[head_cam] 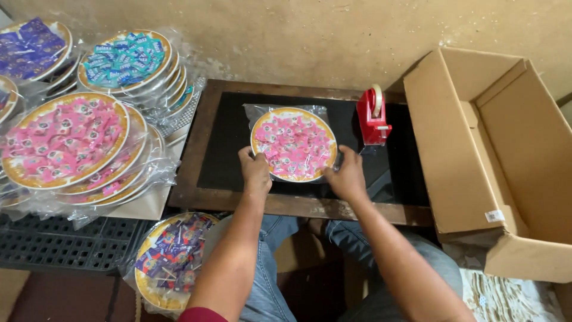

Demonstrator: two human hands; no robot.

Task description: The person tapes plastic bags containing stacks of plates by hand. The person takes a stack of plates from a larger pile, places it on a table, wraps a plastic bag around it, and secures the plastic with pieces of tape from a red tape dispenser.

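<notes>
Both hands, left hand (pixel 255 171) and right hand (pixel 345 174), grip the bagged pink candy plate (pixel 293 144) beside the red tape dispenser (pixel 373 119), its bag mouth apparently untaped, while finished stacks (pixel 71 149) lie left and the cardboard box (pixel 488 149) right stands unfilled.

A round clear-wrapped plate of pink sweets (pixel 294 144) lies mid-table; similar pink (pixel 62 140), teal (pixel 125 59) and purple (pixel 171 253) packs sit left; open brown cardboard box (pixel 506 155) right.
</notes>
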